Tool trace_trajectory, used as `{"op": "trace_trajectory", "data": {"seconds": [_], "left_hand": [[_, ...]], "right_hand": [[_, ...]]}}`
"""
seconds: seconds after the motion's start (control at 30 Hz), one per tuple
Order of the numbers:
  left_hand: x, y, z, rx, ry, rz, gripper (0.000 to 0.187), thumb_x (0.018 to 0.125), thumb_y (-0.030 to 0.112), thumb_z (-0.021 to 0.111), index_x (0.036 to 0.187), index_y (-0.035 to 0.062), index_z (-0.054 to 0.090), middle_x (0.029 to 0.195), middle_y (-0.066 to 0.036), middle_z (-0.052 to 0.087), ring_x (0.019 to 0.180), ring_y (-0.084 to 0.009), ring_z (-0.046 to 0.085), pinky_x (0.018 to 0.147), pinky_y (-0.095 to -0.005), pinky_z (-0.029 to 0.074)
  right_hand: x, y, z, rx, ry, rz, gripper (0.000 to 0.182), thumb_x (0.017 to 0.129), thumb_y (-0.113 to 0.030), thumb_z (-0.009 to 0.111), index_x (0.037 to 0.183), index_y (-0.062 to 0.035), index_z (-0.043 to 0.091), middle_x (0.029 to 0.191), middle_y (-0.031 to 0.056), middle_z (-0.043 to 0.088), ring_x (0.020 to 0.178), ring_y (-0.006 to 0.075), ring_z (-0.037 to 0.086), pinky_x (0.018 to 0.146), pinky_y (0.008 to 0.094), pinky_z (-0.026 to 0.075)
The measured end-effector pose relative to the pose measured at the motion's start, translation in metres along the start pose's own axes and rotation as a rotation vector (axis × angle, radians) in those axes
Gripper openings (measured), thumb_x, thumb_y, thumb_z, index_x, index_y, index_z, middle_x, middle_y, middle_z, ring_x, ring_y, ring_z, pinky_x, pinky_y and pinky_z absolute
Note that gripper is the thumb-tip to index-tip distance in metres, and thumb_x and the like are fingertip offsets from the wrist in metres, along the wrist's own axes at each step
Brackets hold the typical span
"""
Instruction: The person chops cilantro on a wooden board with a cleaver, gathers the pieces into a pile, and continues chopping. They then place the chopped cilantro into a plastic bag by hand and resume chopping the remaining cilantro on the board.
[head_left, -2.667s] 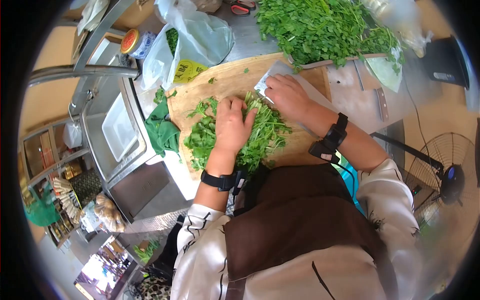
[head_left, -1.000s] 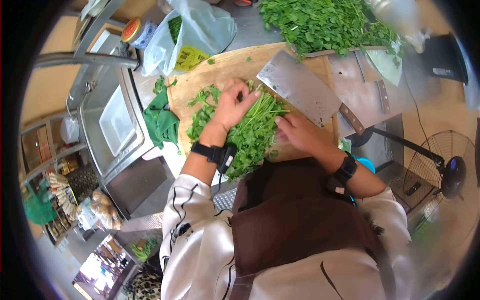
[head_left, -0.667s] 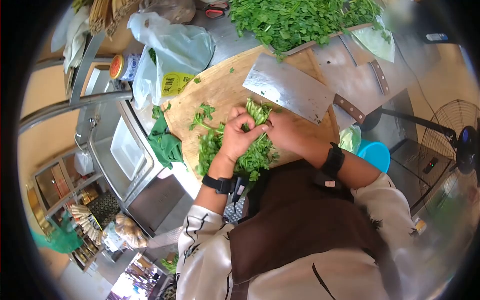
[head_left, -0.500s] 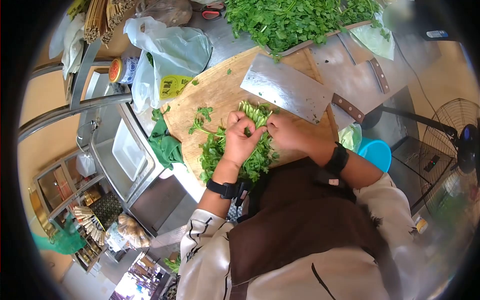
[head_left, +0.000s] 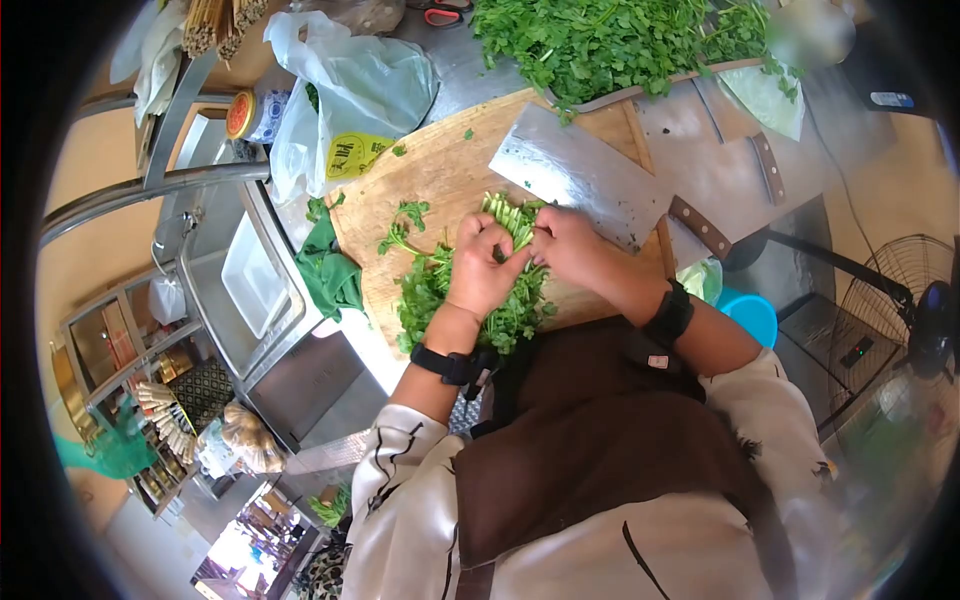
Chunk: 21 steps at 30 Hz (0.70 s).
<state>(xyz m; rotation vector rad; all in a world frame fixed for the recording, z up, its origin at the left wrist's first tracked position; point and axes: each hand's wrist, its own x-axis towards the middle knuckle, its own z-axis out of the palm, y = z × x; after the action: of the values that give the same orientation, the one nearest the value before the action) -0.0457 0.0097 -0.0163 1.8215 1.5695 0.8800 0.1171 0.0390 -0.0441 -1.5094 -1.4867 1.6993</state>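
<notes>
Your left hand (head_left: 482,268) clamped on gathered herbs (head_left: 424,300) — right hand (head_left: 572,246) pinched on stems (head_left: 508,213) — one sprig (head_left: 397,239) ungathered, cleaver (head_left: 572,165) lying flat

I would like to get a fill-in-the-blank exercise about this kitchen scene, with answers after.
A cleaver rests on the wooden ____. The ____ hand, nearer to this cleaver, touches the bunch of greens. The crumpled cloth is ____. The apron is ____.

Missing words: cutting board; right; green; brown.
</notes>
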Motion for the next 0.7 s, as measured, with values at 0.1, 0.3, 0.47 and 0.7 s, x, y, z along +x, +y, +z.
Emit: {"op": "trace_trajectory", "data": {"seconds": [0.1,0.3,0.47,0.7], "left_hand": [[0.008,0.001,-0.018,-0.161,-0.172,-0.116,0.027,0.068,0.007,0.083,0.068,0.005,0.056,0.088,-0.011,0.05,0.085,-0.0292,0.052,0.076,-0.0357,0.046],[0.015,-0.004,-0.017,0.178,-0.101,0.103,0.029,0.065,0.012,0.084,0.065,0.0087,0.055,0.081,-0.005,0.051,0.087,-0.0284,0.053,0.104,-0.0502,0.035],[0.009,-0.009,-0.011,-0.063,-0.095,-0.126,0.029,0.067,0.007,0.084,0.067,0.0071,0.055,0.083,-0.005,0.05,0.084,-0.0235,0.052,0.092,-0.0376,0.042],[0.001,-0.005,-0.005,-0.11,-0.015,-0.132,0.027,0.07,-0.001,0.081,0.074,0.0064,0.056,0.09,-0.005,0.048,0.089,-0.02,0.049,0.082,-0.0297,0.043]], "right_hand": [[-0.002,-0.001,0.001,0.068,-0.024,0.076,0.019,0.088,-0.019,0.059,0.085,-0.0002,0.061,0.069,0.0176,0.064,0.065,0.0333,0.064,0.062,0.0438,0.05],[-0.002,-0.004,0.004,-0.116,0.066,0.06,0.024,0.084,-0.028,0.067,0.082,-0.0045,0.065,0.072,0.017,0.065,0.067,0.0321,0.065,0.062,0.0425,0.05],[0.004,0.005,0.01,-0.014,0.067,0.07,0.023,0.084,-0.027,0.067,0.085,-0.0042,0.066,0.072,0.0177,0.065,0.067,0.0318,0.065,0.063,0.0429,0.05],[-0.002,-0.008,0.004,0.033,0.062,0.147,0.021,0.084,-0.023,0.069,0.084,-0.0027,0.065,0.073,0.0169,0.066,0.066,0.0297,0.065,0.062,0.0419,0.049]]}}
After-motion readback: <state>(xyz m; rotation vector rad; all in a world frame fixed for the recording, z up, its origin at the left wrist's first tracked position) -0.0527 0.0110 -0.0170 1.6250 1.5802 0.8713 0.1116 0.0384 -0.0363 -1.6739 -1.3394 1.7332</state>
